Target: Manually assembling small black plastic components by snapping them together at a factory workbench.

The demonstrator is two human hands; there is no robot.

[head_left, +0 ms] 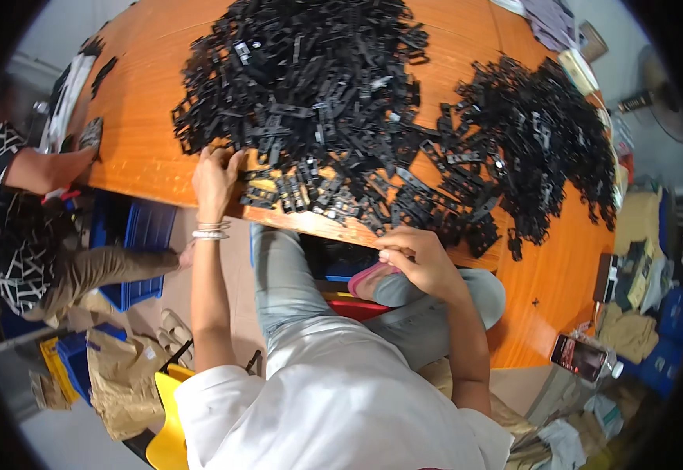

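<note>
A large heap of small black plastic parts [302, 86] covers the middle of the orange wooden table. Each part looks flat and elongated, with openings in it. At the heap's near left corner, my left hand [214, 182] has its fingers bent down and closed by the parts; whatever they grip is hidden. My right hand [421, 260] is at the table's front edge, thumb and fingers curled together beside the nearest parts. What lies in its pinch is too small to make out. Between my hands, several loose parts [288, 192] lie spread along the edge.
A second black heap [541, 145] lies to the right, joined to the first by scattered parts. A co-worker's gloved hand [91, 135] is at the table's left side. A phone [581, 357] sits at lower right. Below left are a blue crate [134, 247] and a paper bag [122, 376].
</note>
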